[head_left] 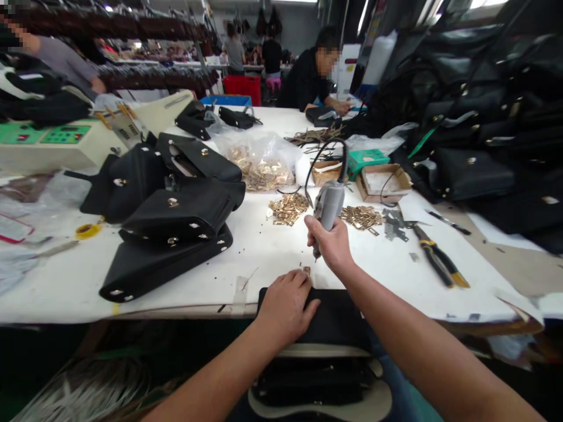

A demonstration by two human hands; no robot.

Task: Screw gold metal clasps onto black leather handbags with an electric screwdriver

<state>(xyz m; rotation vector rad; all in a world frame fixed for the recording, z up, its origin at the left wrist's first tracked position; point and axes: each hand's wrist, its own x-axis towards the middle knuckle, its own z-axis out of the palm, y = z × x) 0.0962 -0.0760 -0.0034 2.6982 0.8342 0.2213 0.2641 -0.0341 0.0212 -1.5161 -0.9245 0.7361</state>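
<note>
you gripped electric screwdriver (pixel 331 202) in right hand (pixel 332 243), tip just beside brass fitting (pixel 307 271); left hand (pixel 285 305), open, pinned black bag (pixel 338 319); best driven square.

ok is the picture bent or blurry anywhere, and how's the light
Head view: the wide lens bows the table edge and stretches the corners. The overhead light is even, with soft shadows and mild glare on the plastic bag. The right hand and its power tool look sharp, while the pliers smear slightly.
</note>
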